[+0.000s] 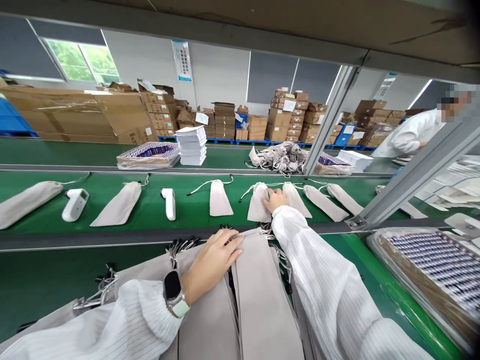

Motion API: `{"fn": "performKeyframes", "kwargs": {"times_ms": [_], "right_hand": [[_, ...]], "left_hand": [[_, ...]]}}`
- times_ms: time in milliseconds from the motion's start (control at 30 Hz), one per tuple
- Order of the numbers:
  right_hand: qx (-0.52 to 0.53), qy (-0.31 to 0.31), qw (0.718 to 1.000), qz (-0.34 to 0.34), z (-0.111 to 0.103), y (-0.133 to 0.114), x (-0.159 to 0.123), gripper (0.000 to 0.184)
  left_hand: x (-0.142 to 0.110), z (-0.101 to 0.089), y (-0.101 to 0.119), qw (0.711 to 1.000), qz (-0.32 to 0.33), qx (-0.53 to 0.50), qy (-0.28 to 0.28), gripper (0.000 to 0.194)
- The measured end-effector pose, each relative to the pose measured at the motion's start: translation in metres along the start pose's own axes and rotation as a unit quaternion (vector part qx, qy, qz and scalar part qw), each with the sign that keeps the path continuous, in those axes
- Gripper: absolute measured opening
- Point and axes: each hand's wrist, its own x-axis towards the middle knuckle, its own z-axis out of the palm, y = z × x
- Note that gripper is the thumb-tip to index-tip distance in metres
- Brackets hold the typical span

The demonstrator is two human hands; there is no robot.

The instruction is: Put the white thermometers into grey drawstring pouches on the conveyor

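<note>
My left hand [212, 262] lies flat, fingers stretched, on a stack of grey drawstring pouches [258, 295] in front of me. My right hand [275, 199] reaches out to the green conveyor belt [157, 207] and rests on a small grey pouch [258, 202] there, fingers bent over its edge. More pouches [219, 198] lie in a row along the belt, mixed with two white handheld devices [75, 204] [169, 202]. Both arms wear white striped sleeves, and a smartwatch [174, 292] sits on my left wrist.
A tray of purple-and-white packs [442, 265] stands at my right. Beyond the belt sit a stack of white leaflets [192, 145], another tray [148, 155] and a heap of pouches [281, 157]. A metal frame post [408, 180] slants at right; a person in white [412, 132] works behind it.
</note>
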Motion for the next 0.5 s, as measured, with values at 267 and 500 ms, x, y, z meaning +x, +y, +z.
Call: {"fn": "performKeyframes", "kwargs": {"times_ms": [267,500], "right_hand": [[0.032,-0.076,0.956,-0.281,-0.012,-0.069,-0.006,0.037],[0.022,-0.245,0.902,-0.356,0.052,-0.197,-0.013,0.044]], "left_hand": [[-0.003,0.006,0.010,0.996,0.063,0.052,0.041,0.020],[-0.003,0.006,0.009,0.994,0.110,0.010,-0.010,0.024]]}}
